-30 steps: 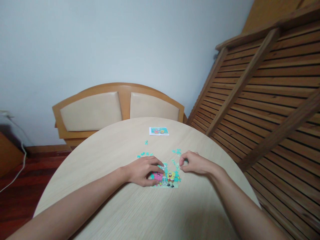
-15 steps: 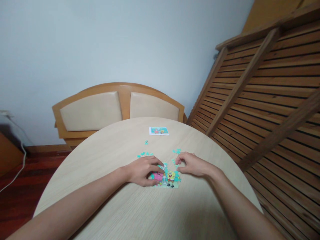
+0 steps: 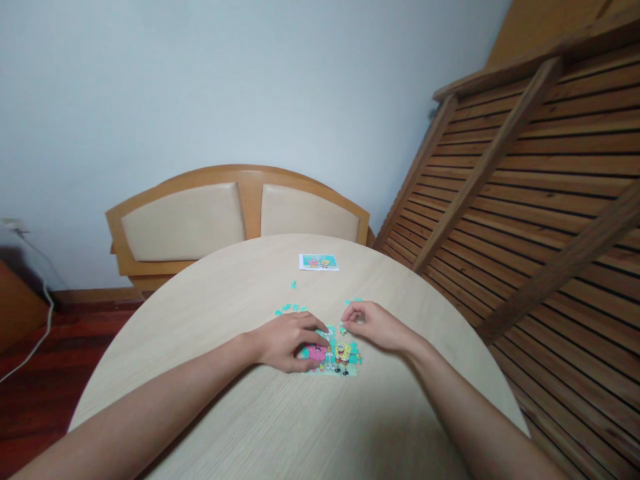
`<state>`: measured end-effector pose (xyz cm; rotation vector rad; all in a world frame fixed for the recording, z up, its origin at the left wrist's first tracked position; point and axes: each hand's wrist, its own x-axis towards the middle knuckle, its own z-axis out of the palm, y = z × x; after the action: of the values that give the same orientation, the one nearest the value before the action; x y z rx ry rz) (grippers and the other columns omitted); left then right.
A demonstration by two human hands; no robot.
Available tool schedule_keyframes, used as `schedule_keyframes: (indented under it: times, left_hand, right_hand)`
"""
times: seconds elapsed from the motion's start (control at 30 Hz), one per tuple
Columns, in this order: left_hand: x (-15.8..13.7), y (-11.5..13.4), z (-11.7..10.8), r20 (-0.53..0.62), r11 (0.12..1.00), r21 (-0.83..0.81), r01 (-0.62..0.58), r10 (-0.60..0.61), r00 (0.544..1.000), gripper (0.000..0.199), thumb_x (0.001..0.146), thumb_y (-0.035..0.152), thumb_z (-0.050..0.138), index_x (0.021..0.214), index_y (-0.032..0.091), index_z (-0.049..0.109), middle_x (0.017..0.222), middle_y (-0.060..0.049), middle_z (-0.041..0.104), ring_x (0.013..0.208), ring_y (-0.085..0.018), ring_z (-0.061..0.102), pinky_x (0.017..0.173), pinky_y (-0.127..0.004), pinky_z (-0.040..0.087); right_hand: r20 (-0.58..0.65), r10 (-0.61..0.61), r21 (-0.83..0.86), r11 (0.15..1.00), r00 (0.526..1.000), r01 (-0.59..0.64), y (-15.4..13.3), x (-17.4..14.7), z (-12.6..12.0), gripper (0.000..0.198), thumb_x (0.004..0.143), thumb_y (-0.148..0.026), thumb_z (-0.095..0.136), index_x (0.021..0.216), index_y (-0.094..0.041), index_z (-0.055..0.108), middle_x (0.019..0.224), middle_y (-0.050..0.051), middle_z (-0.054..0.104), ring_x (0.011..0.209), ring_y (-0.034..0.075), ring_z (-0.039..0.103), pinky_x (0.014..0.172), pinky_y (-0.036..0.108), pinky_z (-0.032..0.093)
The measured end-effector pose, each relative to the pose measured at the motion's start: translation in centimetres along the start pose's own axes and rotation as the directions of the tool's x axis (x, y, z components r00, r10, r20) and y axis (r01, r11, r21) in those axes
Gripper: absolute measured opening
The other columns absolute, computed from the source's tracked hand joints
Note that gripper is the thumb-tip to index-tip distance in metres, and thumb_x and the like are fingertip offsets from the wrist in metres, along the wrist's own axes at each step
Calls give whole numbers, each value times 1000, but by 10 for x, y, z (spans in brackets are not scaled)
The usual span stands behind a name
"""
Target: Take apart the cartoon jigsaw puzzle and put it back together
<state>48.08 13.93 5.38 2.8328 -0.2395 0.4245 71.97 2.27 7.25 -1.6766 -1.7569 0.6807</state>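
Observation:
A small cartoon jigsaw puzzle (image 3: 339, 357), partly assembled, lies on the round light-wood table (image 3: 260, 427). My left hand (image 3: 287, 340) rests flat on the puzzle's left part, fingers spread over it. My right hand (image 3: 373, 325) hovers at the puzzle's upper right edge, thumb and forefinger pinched on a small teal puzzle piece (image 3: 343, 327). Loose teal pieces (image 3: 290, 309) lie just beyond my left hand, and one single piece (image 3: 293, 285) lies farther back.
A small reference picture card (image 3: 319, 262) lies near the table's far edge. Behind the table stands a wooden bench back with two beige cushions (image 3: 235, 217). A slatted wooden frame (image 3: 530, 173) leans at the right. A white cable (image 3: 35, 333) runs over the floor at left.
My right hand has moved left along the puzzle's top edge, its pinched fingers now nearer my left hand. My left hand has stayed on the puzzle.

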Motion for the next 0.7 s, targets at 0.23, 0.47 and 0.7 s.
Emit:
schedule_keyframes:
  times: [0.23, 0.47, 0.7]
  left_hand:
    - [0, 0, -1, 0, 1000, -5, 3, -3, 1000, 38, 86, 38, 65, 121, 22, 66, 126, -11, 63, 114, -28, 60, 103, -40, 47]
    - [0, 0, -1, 0, 1000, -1, 5, -5, 1000, 38, 87, 39, 64, 120, 22, 66, 126, -11, 63, 114, -28, 61, 102, -40, 47]
    - [0, 1, -1, -3, 1000, 2, 0, 0, 1000, 38, 86, 37, 65, 121, 22, 66, 125, -12, 63, 113, -28, 61, 102, -40, 47]
  right_hand:
    - [-113, -4, -129, 992, 994, -10, 8, 9, 20, 13, 79, -20, 63, 86, -16, 73, 86, 6, 75, 83, 20, 67, 76, 28, 49]
    - [-139, 5, -198, 980, 990, -33, 5, 8, 20, 10, 79, -22, 66, 83, -18, 74, 86, 5, 76, 83, 20, 68, 76, 28, 47]
    - [-147, -16, -298, 954, 989, -29, -6, 7, 24, 9, 81, -19, 66, 82, -18, 75, 87, 6, 76, 85, 21, 68, 77, 28, 47]
